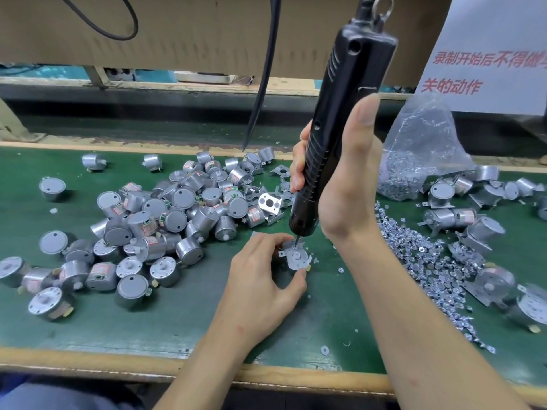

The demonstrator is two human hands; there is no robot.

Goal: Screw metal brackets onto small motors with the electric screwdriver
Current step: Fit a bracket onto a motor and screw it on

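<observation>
— Where to find the motor [297, 255] being worked on?
— Near the middle of the table [148, 329], shaft up, with the bracket [302, 262] lying flat on top. Pinched at the sides between thumb and fingertips of the left hand [260, 279], likely to stop body and bracket turning under the drive.
— And the electric screwdriver [334, 128]?
— Gripped round the barrel by the right hand [340, 184], thumb up along the body. Held nearly upright, probably to set the bit [297, 240] squarely on the bracket's far hole. Seems mid-drive on a screw; too small to tell how deep.
— Why the heaps on either side?
— Bare motors [165, 214] piled to the left, within the left hand's reach. Loose screws [429, 261] and a plastic bag [420, 149] of more to the right, with bracketed motors [488, 288] beyond. Spare brackets [269, 205] just behind the tool.
— Room to move?
— Open green strip toward the wooden front edge [88, 362]. Tighter at the back, with the pile close behind the tool and a cable [263, 84] hanging near.
</observation>
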